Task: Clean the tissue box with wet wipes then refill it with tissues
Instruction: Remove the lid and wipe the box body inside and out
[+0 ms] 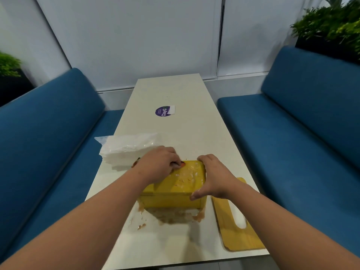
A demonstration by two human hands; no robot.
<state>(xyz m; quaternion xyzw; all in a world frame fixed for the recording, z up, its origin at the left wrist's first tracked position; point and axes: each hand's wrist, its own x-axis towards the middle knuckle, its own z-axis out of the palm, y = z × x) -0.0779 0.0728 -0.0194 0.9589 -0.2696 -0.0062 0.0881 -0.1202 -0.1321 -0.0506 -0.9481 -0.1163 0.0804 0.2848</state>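
Note:
A yellow tissue box (pixel 181 184) stands on the white table (pixel 175 90) in front of me, its top smeared with white and brown flecks. My left hand (pixel 158 164) lies over the box's far left corner, fingers curled onto the top beside a small orange-and-dark item that I cannot make out. My right hand (pixel 212 179) grips the box's right edge, fingers over the top and thumb against the near side. The box's yellow lid (pixel 236 233), with a long oval slot, lies flat to the right. A clear plastic pack of white tissues (pixel 126 150) sits behind my left hand.
Brown, wet-looking smears (pixel 171 216) spread on the table at the foot of the box. A purple round sticker with a white tab (pixel 164 111) is farther up the table. Blue benches (pixel 292 133) flank both sides; potted plants (pixel 331 26) stand at the corners.

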